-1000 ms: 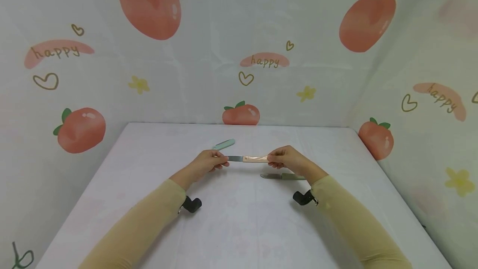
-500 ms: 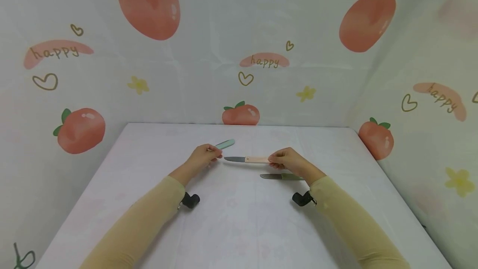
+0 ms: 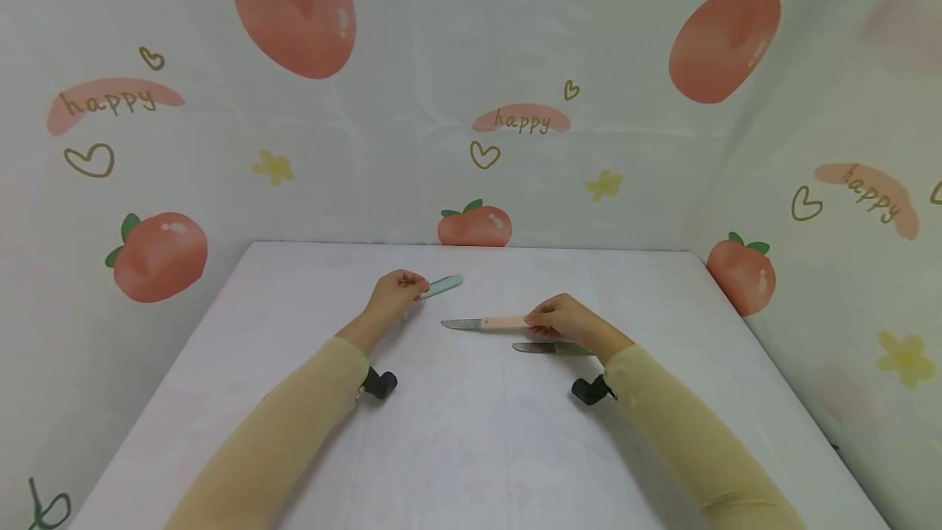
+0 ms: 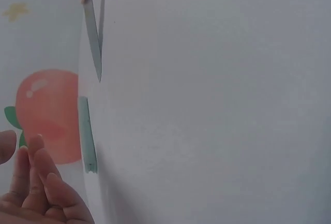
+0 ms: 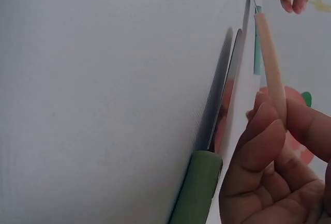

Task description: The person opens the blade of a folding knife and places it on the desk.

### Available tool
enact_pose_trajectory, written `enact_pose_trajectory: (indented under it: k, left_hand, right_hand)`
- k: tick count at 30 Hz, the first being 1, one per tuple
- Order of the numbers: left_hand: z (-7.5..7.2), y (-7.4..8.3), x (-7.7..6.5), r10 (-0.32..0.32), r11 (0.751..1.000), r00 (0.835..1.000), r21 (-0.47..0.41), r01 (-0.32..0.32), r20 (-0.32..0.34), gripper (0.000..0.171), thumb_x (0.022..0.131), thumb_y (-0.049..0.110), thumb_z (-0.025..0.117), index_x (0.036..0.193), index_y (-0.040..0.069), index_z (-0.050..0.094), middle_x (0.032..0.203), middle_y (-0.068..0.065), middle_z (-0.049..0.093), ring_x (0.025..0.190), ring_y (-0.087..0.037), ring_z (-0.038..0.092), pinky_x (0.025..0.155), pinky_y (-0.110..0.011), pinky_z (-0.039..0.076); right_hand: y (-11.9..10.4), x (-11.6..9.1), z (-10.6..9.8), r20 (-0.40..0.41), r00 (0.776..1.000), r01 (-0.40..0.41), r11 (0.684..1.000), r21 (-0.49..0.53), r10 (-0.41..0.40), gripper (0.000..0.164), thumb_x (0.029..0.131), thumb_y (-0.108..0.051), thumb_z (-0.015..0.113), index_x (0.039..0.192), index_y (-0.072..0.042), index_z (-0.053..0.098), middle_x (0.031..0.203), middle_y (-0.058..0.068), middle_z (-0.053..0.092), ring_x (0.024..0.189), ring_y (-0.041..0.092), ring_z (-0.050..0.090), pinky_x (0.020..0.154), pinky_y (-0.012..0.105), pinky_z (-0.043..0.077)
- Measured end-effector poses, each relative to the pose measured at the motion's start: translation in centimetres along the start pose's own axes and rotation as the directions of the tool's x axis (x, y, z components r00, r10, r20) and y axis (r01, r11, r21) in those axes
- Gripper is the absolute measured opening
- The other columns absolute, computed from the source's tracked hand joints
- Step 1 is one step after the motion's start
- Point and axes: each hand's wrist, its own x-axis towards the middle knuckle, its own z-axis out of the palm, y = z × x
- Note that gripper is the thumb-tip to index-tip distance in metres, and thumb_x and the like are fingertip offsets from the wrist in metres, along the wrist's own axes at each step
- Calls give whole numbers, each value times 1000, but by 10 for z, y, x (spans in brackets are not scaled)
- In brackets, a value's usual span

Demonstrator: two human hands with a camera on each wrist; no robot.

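My right hand point(image 3: 562, 316) pinches the butt of a straight, pale peach-handled knife point(image 3: 504, 323) with a grey metal blade, which points left, low over the white tabletop point(image 3: 471, 440); I cannot tell whether its tip touches. Beyond that blade's tip lies a slim, straight mint-green piece point(image 3: 443, 285). My left hand point(image 3: 395, 293), also beyond the tip and further left, holds nothing, thumb apart from loosely bent fingers, near the mint piece. Nearer me than the peach handle lies a dark-green-handled metal knife point(image 3: 553, 348), blade pointing left.
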Motion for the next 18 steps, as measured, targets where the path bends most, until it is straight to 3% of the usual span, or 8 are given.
enact_pose_trajectory:
  k: [7, 18]
  left_hand:
    - [1, 2, 7, 49, 999, 997, 9, -49, -54, 27, 98, 21, 67, 115, 1, 64, 120, -15, 65, 106, -24, 58, 86, -31, 45]
    - [9, 4, 21, 50, 998, 997, 36, -48, -66, 26, 98, 18, 66, 118, 2, 64, 119, -15, 66, 112, -28, 58, 99, -38, 45]
  right_hand:
    - [-4, 2, 3, -37, 998, -44, 997, -65, 42, 22, 95, -17, 71, 103, 3, 70, 80, 6, 71, 67, 12, 60, 61, 24, 50]
    - [-10, 0, 9, -107, 992, -79, 986, -148, 63, 17, 91, -15, 74, 90, -1, 65, 76, 7, 68, 62, 12, 57, 57, 24, 49]
